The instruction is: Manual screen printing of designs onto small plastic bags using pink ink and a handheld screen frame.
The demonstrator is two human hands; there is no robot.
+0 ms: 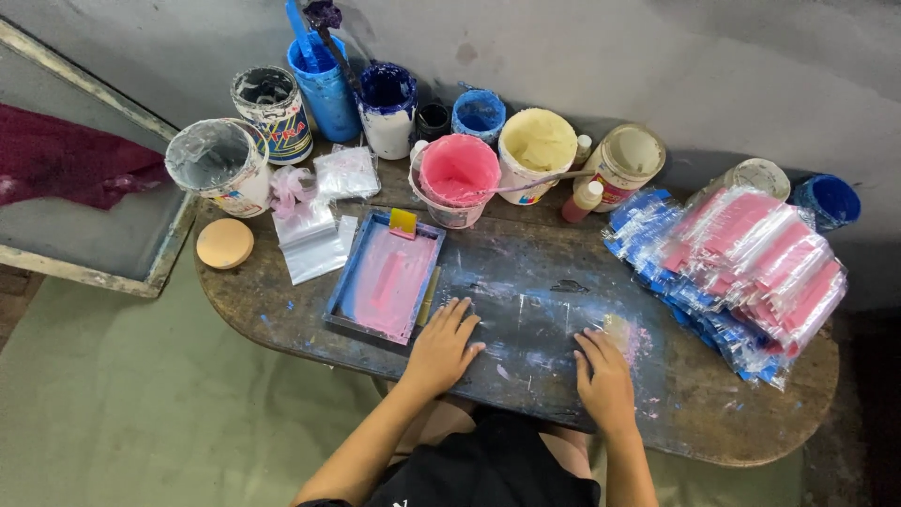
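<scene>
Hands flat, open: left hand (439,350), right hand (604,379); bucket (459,178) holds pink paint.

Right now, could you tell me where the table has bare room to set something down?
Bare tabletop lies between the left hand and right hand, and along the near right edge. The back row of paint pots and the packet stack are crowded.

Worn matt wood table (526,282) (paint-smeared), glossy plastic packets (751,272), plastic paint tubs (458,178) w/ crusted rims.
</scene>
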